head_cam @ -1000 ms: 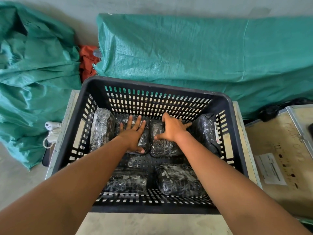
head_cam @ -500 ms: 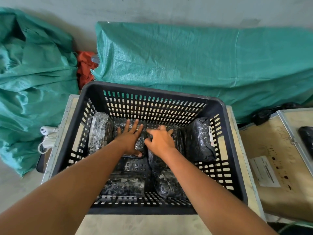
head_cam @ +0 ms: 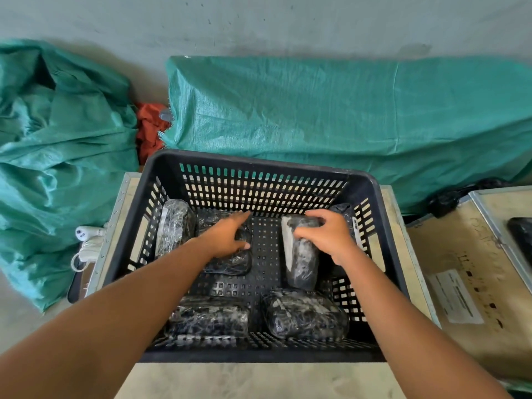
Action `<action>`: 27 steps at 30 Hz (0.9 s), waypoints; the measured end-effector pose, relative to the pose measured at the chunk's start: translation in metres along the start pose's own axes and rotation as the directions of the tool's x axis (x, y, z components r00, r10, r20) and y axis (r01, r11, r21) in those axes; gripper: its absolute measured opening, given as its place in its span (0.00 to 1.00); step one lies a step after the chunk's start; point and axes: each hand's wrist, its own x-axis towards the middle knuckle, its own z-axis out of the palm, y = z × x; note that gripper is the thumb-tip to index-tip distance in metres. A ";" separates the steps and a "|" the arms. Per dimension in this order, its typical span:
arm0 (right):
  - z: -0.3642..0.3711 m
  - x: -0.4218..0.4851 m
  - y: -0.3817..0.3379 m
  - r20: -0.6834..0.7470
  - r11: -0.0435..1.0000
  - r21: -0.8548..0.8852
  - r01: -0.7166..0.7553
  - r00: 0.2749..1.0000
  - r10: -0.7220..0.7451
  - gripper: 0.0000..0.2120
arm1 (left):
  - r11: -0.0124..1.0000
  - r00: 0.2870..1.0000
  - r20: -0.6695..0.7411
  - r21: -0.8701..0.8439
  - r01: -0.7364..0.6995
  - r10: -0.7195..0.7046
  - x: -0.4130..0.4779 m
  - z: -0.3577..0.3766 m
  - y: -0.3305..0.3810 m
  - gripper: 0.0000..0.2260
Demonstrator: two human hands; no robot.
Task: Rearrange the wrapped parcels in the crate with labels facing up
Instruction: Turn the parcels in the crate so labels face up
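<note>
Matt black plastic crate (head_cam: 161,180), glossy film-wrapped parcels (head_cam: 305,315)

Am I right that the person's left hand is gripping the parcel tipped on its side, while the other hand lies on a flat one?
Not quite: the head view shows the right hand gripping the tipped parcel; the left hand lies on the flat parcel.

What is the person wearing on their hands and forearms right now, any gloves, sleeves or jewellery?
Nothing shows. The left hand and right hand are bare, with no gloves, and no rings or watch can be seen. Both forearms are uncovered from the wrists back to the bottom edge of the picture, with no sleeve, strap or marking in view.
</note>
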 end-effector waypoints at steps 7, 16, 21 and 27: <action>-0.015 0.005 -0.007 0.148 0.853 0.521 -0.033 0.988 -0.051 0.17 | 0.789 1.000 -0.013 -0.615 0.007 -0.019 -0.003 -0.009 0.036 0.46; -0.021 0.016 -0.006 0.166 0.890 0.455 -0.001 0.983 -0.083 0.19 | 0.432 0.944 0.319 -0.842 0.321 -0.081 -0.010 -0.003 0.040 0.42; -0.015 0.021 0.003 0.088 0.965 0.239 0.110 0.987 -0.134 0.16 | 0.511 0.973 0.128 -0.833 0.209 -0.190 -0.008 -0.012 0.038 0.45; -0.012 0.021 0.018 0.105 0.969 -0.024 0.245 0.965 -0.242 0.18 | 0.521 0.985 0.032 -0.846 0.117 -0.169 -0.005 -0.029 0.023 0.42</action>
